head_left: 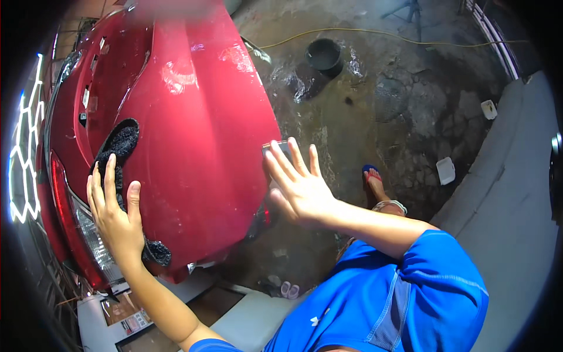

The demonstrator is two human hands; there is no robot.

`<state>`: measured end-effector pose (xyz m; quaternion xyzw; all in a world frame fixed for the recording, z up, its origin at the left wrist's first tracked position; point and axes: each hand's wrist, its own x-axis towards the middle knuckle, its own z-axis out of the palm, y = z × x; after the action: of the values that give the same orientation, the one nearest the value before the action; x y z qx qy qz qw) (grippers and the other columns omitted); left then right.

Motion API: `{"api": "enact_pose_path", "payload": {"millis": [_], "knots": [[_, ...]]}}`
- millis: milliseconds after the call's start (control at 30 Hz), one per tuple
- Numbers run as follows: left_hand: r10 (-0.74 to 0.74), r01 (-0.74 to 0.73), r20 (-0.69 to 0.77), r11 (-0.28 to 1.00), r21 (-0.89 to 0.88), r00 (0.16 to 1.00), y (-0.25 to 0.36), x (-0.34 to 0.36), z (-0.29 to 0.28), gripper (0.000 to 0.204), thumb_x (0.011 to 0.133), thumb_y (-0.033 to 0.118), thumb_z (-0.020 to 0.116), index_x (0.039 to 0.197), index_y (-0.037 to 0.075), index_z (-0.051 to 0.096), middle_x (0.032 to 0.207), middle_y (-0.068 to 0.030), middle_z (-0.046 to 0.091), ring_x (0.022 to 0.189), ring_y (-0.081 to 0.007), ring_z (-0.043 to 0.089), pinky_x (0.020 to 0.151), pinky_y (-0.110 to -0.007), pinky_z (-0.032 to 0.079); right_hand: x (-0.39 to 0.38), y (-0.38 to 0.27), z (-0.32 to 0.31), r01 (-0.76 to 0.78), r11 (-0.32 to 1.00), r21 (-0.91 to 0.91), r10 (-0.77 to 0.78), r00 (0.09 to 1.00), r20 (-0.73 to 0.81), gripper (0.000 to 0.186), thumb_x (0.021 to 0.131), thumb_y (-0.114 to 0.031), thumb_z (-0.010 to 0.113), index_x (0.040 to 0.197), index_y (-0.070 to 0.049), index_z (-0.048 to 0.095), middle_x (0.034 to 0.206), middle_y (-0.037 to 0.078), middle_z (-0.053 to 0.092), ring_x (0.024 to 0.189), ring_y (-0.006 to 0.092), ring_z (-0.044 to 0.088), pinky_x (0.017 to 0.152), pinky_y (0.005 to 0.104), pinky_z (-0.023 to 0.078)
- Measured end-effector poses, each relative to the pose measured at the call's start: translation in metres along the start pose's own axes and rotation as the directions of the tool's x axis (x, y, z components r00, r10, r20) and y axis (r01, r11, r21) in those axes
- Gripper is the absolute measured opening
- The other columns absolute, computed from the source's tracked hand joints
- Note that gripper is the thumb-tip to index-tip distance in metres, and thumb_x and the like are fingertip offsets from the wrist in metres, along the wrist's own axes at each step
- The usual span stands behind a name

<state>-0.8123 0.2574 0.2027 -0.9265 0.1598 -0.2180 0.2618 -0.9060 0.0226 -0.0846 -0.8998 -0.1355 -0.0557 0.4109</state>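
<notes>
A glossy wet red car (199,146) fills the left half of the view, its tail light (88,229) at the near left. My left hand (117,220) lies with fingers stretched over a black fluffy cloth (122,142) on the bodywork beside that light. Part of the cloth is hidden under the palm, and its lower end shows past my wrist. My right hand (299,185) is spread flat by the car's right edge, holding nothing that I can see. Behind its fingertips shows a small dark flat piece with a gold-coloured edge, partly covered.
A dark bucket (324,57) stands on the wet concrete floor (328,123), with a yellow hose (375,34) beyond. White foam boxes (446,171) lie near the grey wall (498,193) at right. Pale slippers (289,290) lie below the car; my sandalled foot (373,179) is at right.
</notes>
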Motion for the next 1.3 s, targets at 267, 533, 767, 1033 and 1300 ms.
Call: {"api": "enact_pose_path", "payload": {"millis": [267, 533, 767, 1033, 1300], "knots": [[0.024, -0.024, -0.010, 1.000, 0.015, 1.000, 0.005, 0.000, 0.005, 0.061, 0.105, 0.057, 0.057, 0.158, 0.028, 0.053, 0.158, -0.0181, 0.052, 0.148, -0.0414, 0.044, 0.122, -0.054, 0.037, 0.013, 0.012, 0.006, -0.079, 0.997, 0.003, 0.079, 0.985, -0.156, 0.071, 0.112, -0.042, 0.040, 0.166, 0.002, 0.026, 0.175, 0.023, 0.021, 0.164, 0.0477, 0.008, 0.126, 0.0726, 0.006], [0.013, -0.012, -0.018, 1.000, 0.025, 1.000, 0.003, 0.001, 0.005, 0.064, 0.103, 0.062, 0.057, 0.158, 0.030, 0.053, 0.161, -0.0154, 0.050, 0.150, -0.0411, 0.043, 0.123, -0.054, 0.037, 0.035, 0.013, -0.008, -0.060, 0.995, -0.076, 0.042, 0.974, -0.222, 0.073, 0.111, -0.041, 0.041, 0.165, 0.006, 0.026, 0.173, 0.027, 0.023, 0.162, 0.0494, 0.014, 0.125, 0.0746, 0.007], [0.012, -0.011, -0.014, 0.999, 0.033, 1.000, 0.002, 0.003, 0.007, 0.063, 0.104, 0.059, 0.058, 0.158, 0.029, 0.052, 0.161, -0.0159, 0.050, 0.150, -0.0415, 0.043, 0.123, -0.054, 0.037, 0.025, 0.013, 0.001, -0.054, 0.997, -0.056, 0.043, 0.981, -0.187, 0.076, 0.110, -0.045, 0.043, 0.166, 0.003, 0.027, 0.174, 0.026, 0.022, 0.163, 0.0475, 0.014, 0.125, 0.0738, 0.006], [0.058, -0.060, -0.035, 0.997, -0.055, 0.998, -0.003, -0.005, 0.006, 0.059, 0.105, 0.054, 0.060, 0.156, 0.025, 0.056, 0.160, -0.0171, 0.051, 0.150, -0.0432, 0.043, 0.123, -0.055, 0.034, 0.040, 0.016, 0.001, -0.073, 0.996, -0.054, 0.059, 0.974, -0.217, 0.076, 0.109, -0.046, 0.045, 0.165, 0.002, 0.028, 0.174, 0.023, 0.025, 0.163, 0.0467, 0.015, 0.124, 0.0751, 0.007], [0.083, -0.085, -0.022, 0.990, -0.116, 0.996, -0.005, -0.001, 0.000, 0.068, 0.103, 0.062, 0.058, 0.156, 0.019, 0.056, 0.157, -0.0249, 0.051, 0.150, -0.0422, 0.042, 0.123, -0.054, 0.035, -0.032, -0.056, 0.018, 0.018, 1.000, 0.009, -0.017, 0.992, -0.126, 0.074, 0.110, -0.044, 0.043, 0.167, -0.001, 0.025, 0.176, 0.020, 0.021, 0.164, 0.0464, 0.008, 0.123, 0.0762, 0.003]]}}
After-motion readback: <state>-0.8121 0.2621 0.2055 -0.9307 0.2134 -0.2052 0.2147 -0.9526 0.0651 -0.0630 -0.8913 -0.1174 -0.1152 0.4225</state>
